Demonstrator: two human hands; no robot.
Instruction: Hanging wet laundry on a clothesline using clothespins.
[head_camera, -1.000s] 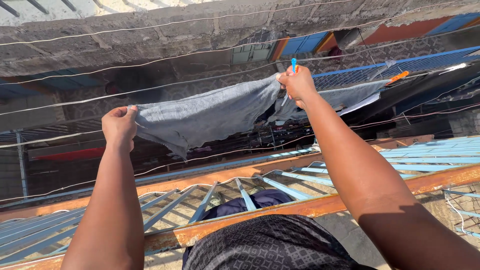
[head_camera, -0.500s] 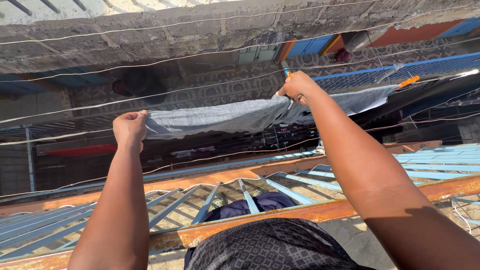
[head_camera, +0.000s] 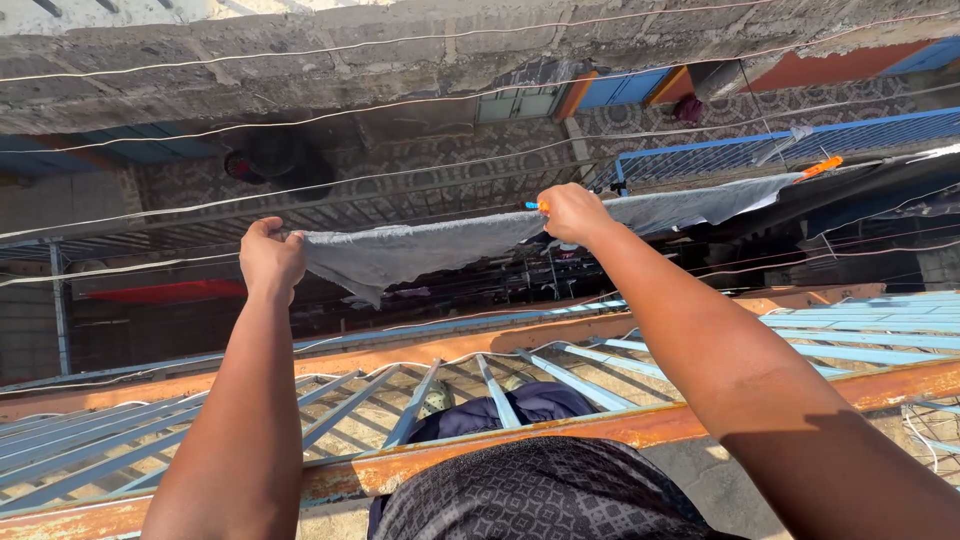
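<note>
A grey cloth (head_camera: 420, 252) stretches along a thin white clothesline (head_camera: 150, 214) between my two raised hands. My left hand (head_camera: 270, 258) pinches the cloth's left corner against the line. My right hand (head_camera: 570, 212) grips the cloth's right end together with a blue and orange clothes peg (head_camera: 536, 207) that pokes out by my thumb. A second grey cloth (head_camera: 700, 205) hangs on the same line just to the right, held by an orange peg (head_camera: 822, 166).
Several more white lines run across above and below. A rusty orange metal rail (head_camera: 620, 420) with light blue bars (head_camera: 490, 385) stands in front of me, a dark blue garment (head_camera: 530, 402) lying behind it. Beyond is a deep drop to buildings.
Both hands have come down a little with the cloth, now flat along the line. My right hand moved left and turned over the peg.
</note>
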